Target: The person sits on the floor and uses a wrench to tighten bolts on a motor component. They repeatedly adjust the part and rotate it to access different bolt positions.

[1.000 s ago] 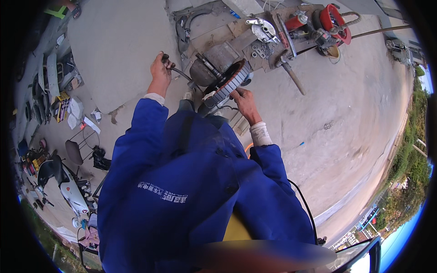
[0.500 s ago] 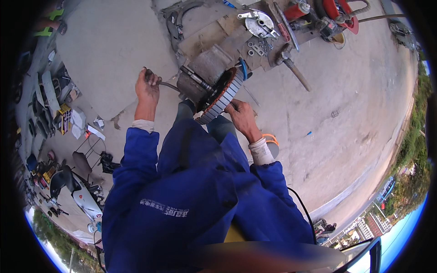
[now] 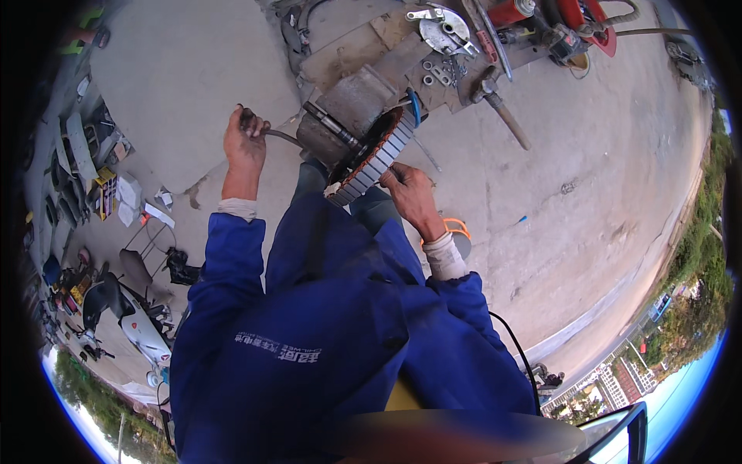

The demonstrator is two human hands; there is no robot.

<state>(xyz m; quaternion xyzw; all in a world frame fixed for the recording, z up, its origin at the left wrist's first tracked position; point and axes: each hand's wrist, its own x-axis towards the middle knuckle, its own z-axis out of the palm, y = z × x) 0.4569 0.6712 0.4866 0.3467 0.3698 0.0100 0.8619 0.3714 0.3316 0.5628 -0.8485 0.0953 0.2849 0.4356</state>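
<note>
My left hand (image 3: 246,133) is closed around the end of a dark, slightly bent rod or cable (image 3: 283,137), which runs right to a grey metal block (image 3: 357,98), possibly a vise. Against that block leans a round motor stator (image 3: 376,165) with a slatted grey rim and copper-coloured windings. Its shaft (image 3: 334,124) points up and left. My right hand (image 3: 412,192) grips the stator's near right rim, thumb on the edge; its other fingertips are partly hidden. A blue loop-shaped piece (image 3: 415,107) sits at the stator's far edge.
Beyond the block lie a silver brake plate (image 3: 444,29), nuts and small parts (image 3: 439,74), a hammer (image 3: 502,116) and a red can (image 3: 512,11). An orange-rimmed container (image 3: 457,236) stands by my right wrist. A scooter (image 3: 143,332) is at the left.
My left hand has shifted slightly left with the rod or cable still in it. The stator appears turned a little, showing a pale patch at its lower end. My right hand stays at its rim.
</note>
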